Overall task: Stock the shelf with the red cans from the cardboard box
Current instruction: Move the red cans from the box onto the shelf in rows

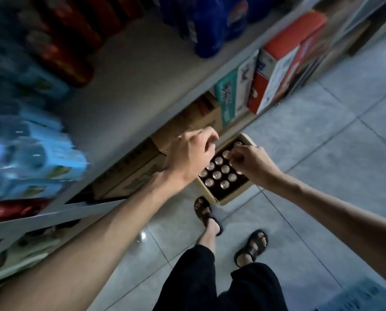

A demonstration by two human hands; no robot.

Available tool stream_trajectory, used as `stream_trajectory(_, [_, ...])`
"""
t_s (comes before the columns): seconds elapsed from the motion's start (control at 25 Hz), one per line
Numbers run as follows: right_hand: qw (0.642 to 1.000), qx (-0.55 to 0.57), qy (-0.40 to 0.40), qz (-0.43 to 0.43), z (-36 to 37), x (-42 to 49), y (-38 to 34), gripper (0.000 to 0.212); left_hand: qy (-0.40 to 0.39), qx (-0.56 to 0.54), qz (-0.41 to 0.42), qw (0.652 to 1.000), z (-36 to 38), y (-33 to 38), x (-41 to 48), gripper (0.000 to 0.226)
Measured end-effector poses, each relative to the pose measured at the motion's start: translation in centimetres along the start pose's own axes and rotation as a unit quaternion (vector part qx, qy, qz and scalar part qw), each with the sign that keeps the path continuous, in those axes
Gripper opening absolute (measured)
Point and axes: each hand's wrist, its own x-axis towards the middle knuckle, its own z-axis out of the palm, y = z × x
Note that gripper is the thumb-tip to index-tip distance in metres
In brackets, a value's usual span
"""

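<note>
Head view: looks down along a shop aisle; the left side is badly blurred.
Cardboard box (pixel 232 198): open, on the floor (pixel 322 135), just in front of the shelf's bottom level and just ahead of the person's forward foot.
Red cans (pixel 225 169): upright in tight rows inside the box, silver tops up, dark red sides just showing at the near edge.
Left hand (pixel 189 153): over the box's shelf-side edge, covering part of the rows. The fingers are curled under; I cannot tell whether they hold anything.
Right hand (pixel 248 161): over the far right corner of the box, fingers bent down with the tips on the can tops. Whether they have closed on a can I cannot tell.
Hands together: near each other above the box, not touching.
Shelf (pixel 131 75): a grey board with a wide bare strip down its middle.
Red packs (pixel 64 52): at the back of that board, blurred.
Blue packs (pixel 30 153): on the board at the left, smeared by motion.
Dark blue packs (pixel 210 25): farther along the same board.
Brown cartons (pixel 131 176): under the board, beside the box.
Printed cartons (pixel 284 63): red, white and teal, farther down the bottom level.
Sandals (pixel 206 213): dark, one on each foot, on the grey tiles.
Trousers (pixel 210 277): dark, at the bottom edge.
</note>
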Motion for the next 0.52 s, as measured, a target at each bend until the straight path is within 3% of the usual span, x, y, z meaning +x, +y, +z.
stream_trajectory(0.16, [0.995,-0.002,-0.057,0.087,8.0,-0.1,11.3,0.022,-0.141,-0.087,-0.112,0.98,14.0,-3.9,0.8,0.013])
stream_trajectory(0.28, [0.99,-0.013,-0.089,0.112,16.6,2.6,19.7,0.023,-0.206,-0.207,-0.305,0.907,26.8,-10.0,1.7,0.02])
stream_trajectory(0.36, [0.989,-0.039,-0.098,0.107,22.9,5.6,24.8,0.026,-0.213,-0.226,-0.408,0.859,35.4,-14.9,1.8,0.026])
stream_trajectory(0.44, [0.989,-0.069,-0.093,0.09,28.7,8.8,28.8,0.035,-0.212,-0.192,-0.458,0.841,42.5,-19.3,1.8,0.044])
stream_trajectory(0.52, [0.989,-0.1,-0.084,0.077,33.8,11.8,31.4,0.041,-0.185,-0.167,-0.499,0.83,47.8,-23.2,2.0,0.048])
